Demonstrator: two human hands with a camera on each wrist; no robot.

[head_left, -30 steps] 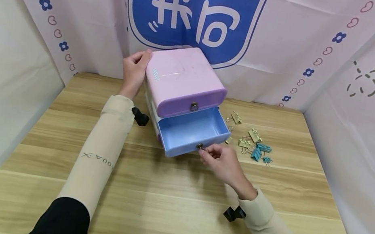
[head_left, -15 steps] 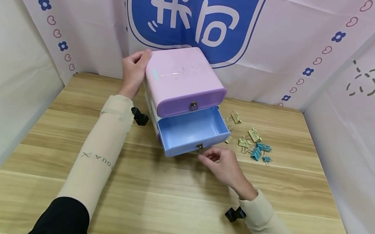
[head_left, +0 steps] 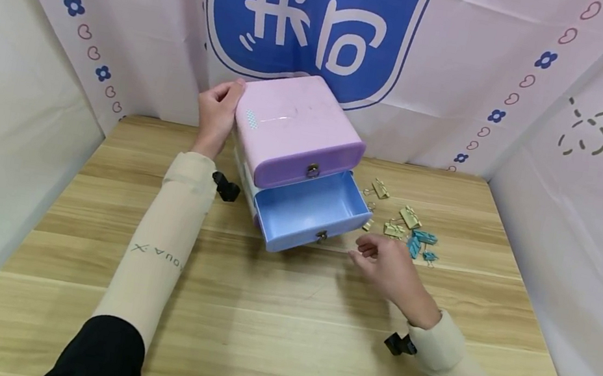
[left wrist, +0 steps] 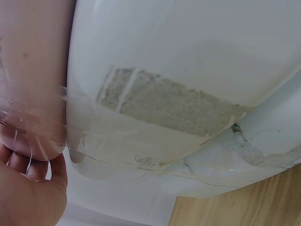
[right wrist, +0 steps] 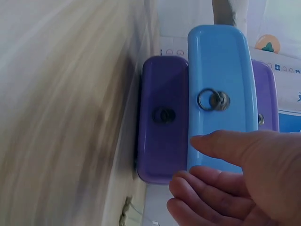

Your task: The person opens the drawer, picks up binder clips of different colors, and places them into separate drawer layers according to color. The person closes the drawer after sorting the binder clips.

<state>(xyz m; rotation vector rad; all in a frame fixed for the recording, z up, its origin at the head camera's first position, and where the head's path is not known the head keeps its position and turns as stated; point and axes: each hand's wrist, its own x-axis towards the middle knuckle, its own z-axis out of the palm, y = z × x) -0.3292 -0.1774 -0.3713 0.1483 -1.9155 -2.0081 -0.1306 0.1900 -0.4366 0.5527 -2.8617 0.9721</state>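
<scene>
Head view: drawer box sitting toward table's twelve o'clock; left hand gripping box's ten o'clock edge, right hand hovering at four o'clock, fingers loosely parted, holding nothing. Shell probably feeling light, stiff, slick; blue drawer's ring pull likely offering surest hold.

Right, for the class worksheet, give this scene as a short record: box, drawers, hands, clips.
box: pink-topped, standing on the table
blue drawer: middle, pulled out, nothing seen inside
purple drawers: above and below, look shut
left hand: grips the box's back left corner
right hand: empty, not touching the blue drawer
clips: gold and blue, on the table, right of the box, count unclear
</scene>
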